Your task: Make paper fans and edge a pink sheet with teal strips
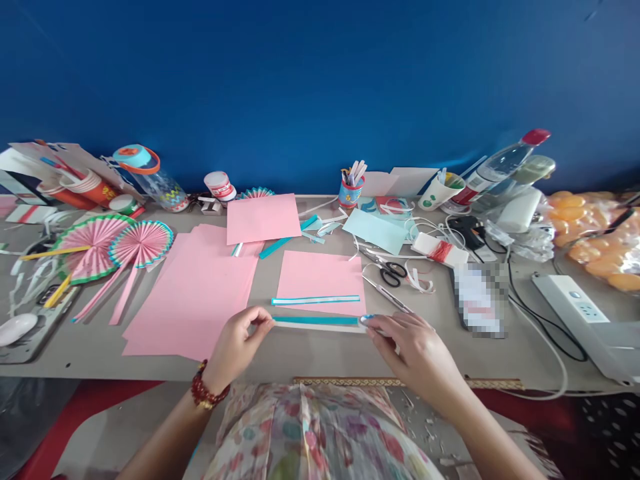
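My left hand (245,343) pinches the left end of a narrow teal paper strip (317,321) close to the table's front. Along the strip's lower side runs a thin white band. At its right end, my right hand (413,343) is closed on a small round white and blue piece, which looks like a roll of tape (367,320); the fingers partly cover it. Just beyond, a second teal strip with a white band (316,301) lies across the lower part of a pink paper sheet (320,273).
Large pink sheets (195,293) lie at left, beside two folded paper fans (141,244). Scissors (390,270), a craft knife (387,293) and a pale blue sheet (376,230) are at right. A phone (479,300) and power strip (575,313) sit farther right.
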### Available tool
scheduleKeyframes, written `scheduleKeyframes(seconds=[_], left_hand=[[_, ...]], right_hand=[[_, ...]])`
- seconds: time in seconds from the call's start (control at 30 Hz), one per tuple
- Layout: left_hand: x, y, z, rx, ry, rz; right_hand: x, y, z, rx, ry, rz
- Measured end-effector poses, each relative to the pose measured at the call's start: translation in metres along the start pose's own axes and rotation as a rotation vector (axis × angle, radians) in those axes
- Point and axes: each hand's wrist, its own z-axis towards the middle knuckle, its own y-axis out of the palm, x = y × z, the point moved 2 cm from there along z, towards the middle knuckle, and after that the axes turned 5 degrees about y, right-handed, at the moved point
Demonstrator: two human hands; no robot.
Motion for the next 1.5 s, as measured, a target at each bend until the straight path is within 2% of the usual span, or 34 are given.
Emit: scheduleKeyframes(seconds=[0.13, 0.23, 0.4, 0.57, 0.7, 0.93, 1.07, 1.3, 1.5], left_hand=[[0.001, 0.003, 0.016, 0.051, 0.034, 0.047], [0.003, 0.002, 0.020, 0.071, 0.058, 0.070], [0.003, 0.001, 0.017, 0.080, 0.084, 0.081], [0.002, 0.001, 0.015, 0.076, 0.088, 0.078], [0.001, 0.002, 0.013, 0.077, 0.099, 0.101], [-0.003, 0.001, 0.012, 0.080, 0.120, 0.144], [-0.009, 0.001, 0.010, 0.068, 0.113, 0.184], [-0.019, 0.003, 0.012, 0.052, 0.162, 0.249], [-0.020, 0.004, 0.014, 0.067, 0.187, 0.275]], right_hand=[[0.001, 0.002, 0.008, 0.085, 0.064, -0.025], [0.006, 0.001, 0.011, 0.131, 0.052, -0.020], [0.020, -0.002, 0.010, 0.031, -0.047, 0.008], [0.029, -0.005, 0.006, -0.093, 0.002, 0.015], [0.033, -0.003, 0.002, -0.153, -0.020, 0.047], [0.033, 0.008, 0.002, 0.024, 0.045, -0.091], [0.028, 0.014, 0.005, 0.043, 0.058, -0.090], [0.015, 0.021, 0.009, 0.099, -0.027, -0.273], [0.015, 0.026, 0.012, 0.135, -0.016, -0.302]])
